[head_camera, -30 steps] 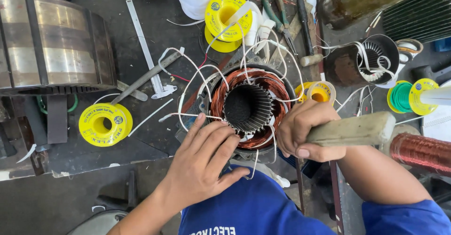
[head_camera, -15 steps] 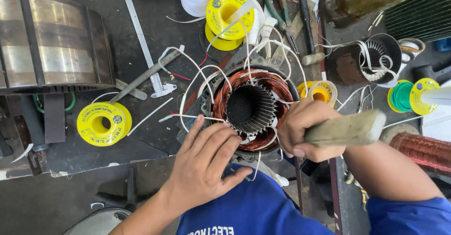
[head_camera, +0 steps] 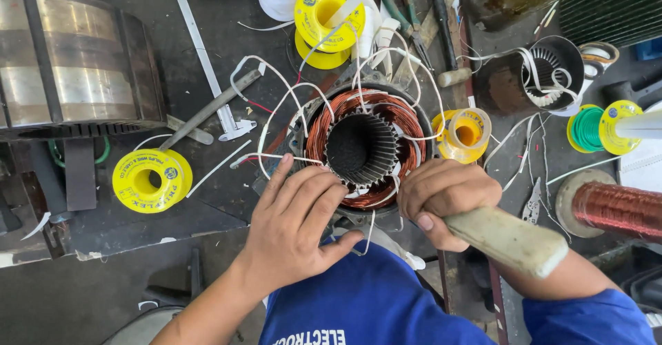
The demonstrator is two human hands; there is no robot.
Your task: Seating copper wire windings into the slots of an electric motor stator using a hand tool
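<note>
A motor stator [head_camera: 363, 148] with copper windings and white lead wires stands on the dark bench in front of me. My left hand [head_camera: 293, 224] rests flat on its near left rim, fingers spread over the copper coils. My right hand [head_camera: 441, 196] grips a pale wooden handle [head_camera: 507, 240] of a tool, its working end pressed against the near right side of the windings and hidden by my fingers.
A large steel rotor core [head_camera: 76, 62] lies at the left. Yellow tape spools [head_camera: 152, 179], [head_camera: 329, 14], [head_camera: 469, 132] sit around the stator. A smaller stator [head_camera: 552, 69], a copper wire reel [head_camera: 614, 207], a green spool [head_camera: 589, 127], pliers [head_camera: 403, 7] and a metal ruler [head_camera: 207, 62] crowd the bench.
My right hand has tilted the wooden handle downward and toward me. My left hand slid a little further onto the stator's rim.
</note>
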